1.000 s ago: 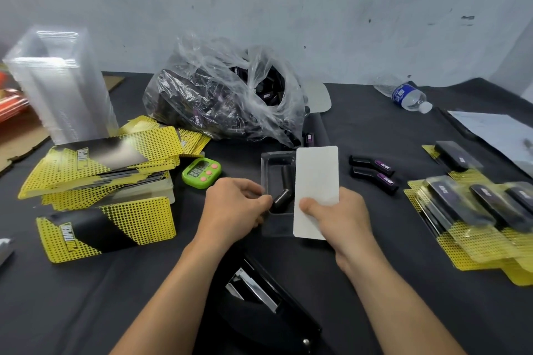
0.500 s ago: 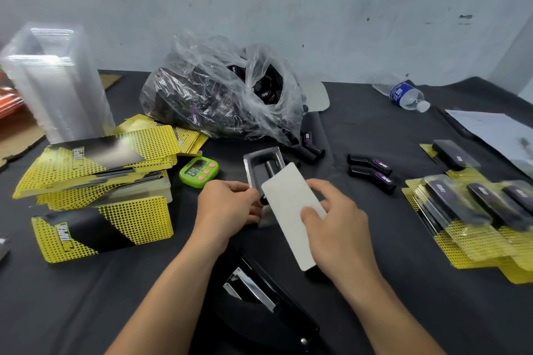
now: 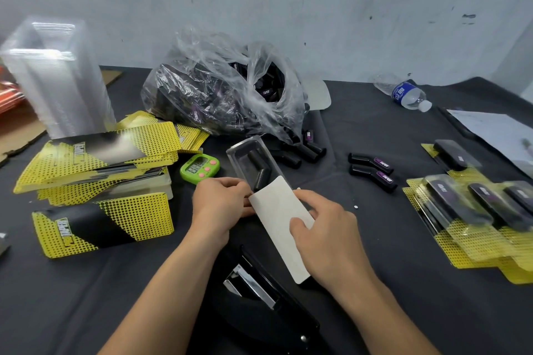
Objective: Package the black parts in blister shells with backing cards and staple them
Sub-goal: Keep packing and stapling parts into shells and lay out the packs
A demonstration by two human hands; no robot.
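A clear blister shell (image 3: 245, 153) lies tilted at the table's middle with a bent black part (image 3: 259, 170) inside it. A backing card (image 3: 281, 216), white side up, covers the shell's near end. My left hand (image 3: 220, 204) grips the shell's near left edge. My right hand (image 3: 323, 235) holds the card, thumb on top. A black stapler (image 3: 259, 294) lies just in front of me under the card's near end. Two loose black parts (image 3: 372, 170) lie to the right.
Yellow printed cards (image 3: 101, 181) are stacked at left beside a tall stack of clear shells (image 3: 54, 81). A plastic bag of black parts (image 3: 225, 95) sits behind, a green timer (image 3: 199, 167) near it. Finished packages (image 3: 473, 210) lie at right, a water bottle (image 3: 406, 95) beyond.
The card has slid from beside the shell onto its near end, turning diagonal. The shell has tilted and both hands have shifted slightly toward me.
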